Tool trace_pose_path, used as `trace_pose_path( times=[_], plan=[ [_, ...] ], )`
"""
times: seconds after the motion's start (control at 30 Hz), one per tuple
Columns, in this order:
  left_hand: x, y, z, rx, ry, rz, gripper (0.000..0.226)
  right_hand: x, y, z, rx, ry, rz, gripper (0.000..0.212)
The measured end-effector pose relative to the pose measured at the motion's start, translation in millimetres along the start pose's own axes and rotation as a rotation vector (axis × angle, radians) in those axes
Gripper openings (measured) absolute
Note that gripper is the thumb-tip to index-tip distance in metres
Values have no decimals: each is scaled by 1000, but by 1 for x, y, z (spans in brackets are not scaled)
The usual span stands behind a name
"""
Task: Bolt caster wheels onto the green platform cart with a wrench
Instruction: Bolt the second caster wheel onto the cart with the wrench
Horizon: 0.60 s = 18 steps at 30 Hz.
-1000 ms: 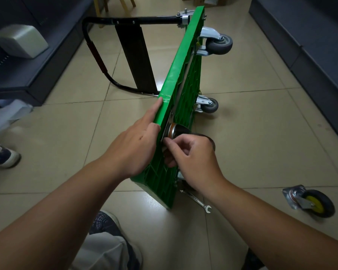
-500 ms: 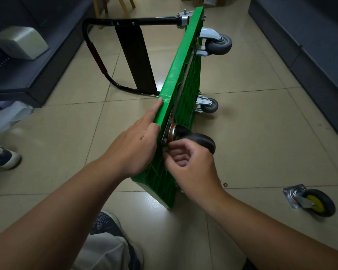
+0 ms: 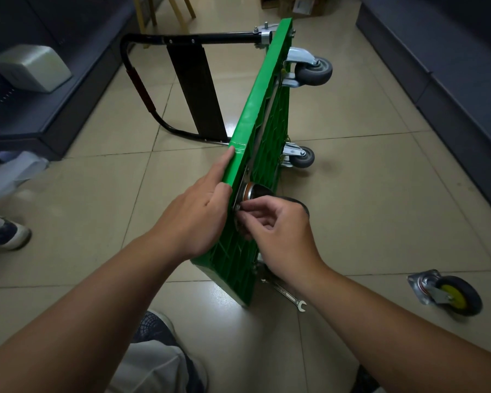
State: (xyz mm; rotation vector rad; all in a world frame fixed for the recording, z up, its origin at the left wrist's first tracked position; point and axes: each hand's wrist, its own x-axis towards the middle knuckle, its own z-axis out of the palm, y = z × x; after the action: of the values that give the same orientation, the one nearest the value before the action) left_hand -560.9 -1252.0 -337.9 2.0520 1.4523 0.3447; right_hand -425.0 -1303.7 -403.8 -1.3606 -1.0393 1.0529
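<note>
The green platform cart (image 3: 255,109) is stood on its long side on the tiled floor (image 3: 380,194), with the ribbed underside turned to the right. Its black handle (image 3: 193,41) is folded out to the left at the far end. Two grey casters are already fixed at that end, the upper grey caster (image 3: 313,70) and the lower grey caster (image 3: 302,157).

The upper edge of the cart is held by the left hand (image 3: 196,219). The forefinger is stretched straight along the edge and the thumb is pressed on the edge beside it. The other fingers are hidden, so their state cannot be told.

A black caster (image 3: 255,191) is placed against the underside near the near end, partly covered by the right hand (image 3: 281,234). A small metal fastener (image 3: 239,207) at the caster's plate is pinched between the thumb and forefinger of this hand, and the remaining fingers are curled in. Whether it is a nut or a bolt head cannot be told.

The wrench (image 3: 291,296) is lying on the floor just beside the near corner of the cart, partly under the right forearm. A loose caster with a yellow hub (image 3: 451,296) is lying on the floor, well apart to the right. A shoe (image 3: 3,231) is seen at the left edge.
</note>
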Motion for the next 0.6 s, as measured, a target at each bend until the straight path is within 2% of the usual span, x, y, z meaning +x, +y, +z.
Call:
trace_pose_path(
  times=[0.1,0.3,0.47,0.6],
  plan=[
    [0,-1,0,-5,10,4,58,2,-1,1,59,-24,68,6],
    [-2,1,-1,-1,2,10,58,-2,-1,0,20,8,-21,17],
    [-2,2,0,-10,10,5,57,2,-4,-3,32,-13,39,10],
    [-2,3,0,-23,3,3,57,0,-2,-4,2,-30,-21,12]
  ],
)
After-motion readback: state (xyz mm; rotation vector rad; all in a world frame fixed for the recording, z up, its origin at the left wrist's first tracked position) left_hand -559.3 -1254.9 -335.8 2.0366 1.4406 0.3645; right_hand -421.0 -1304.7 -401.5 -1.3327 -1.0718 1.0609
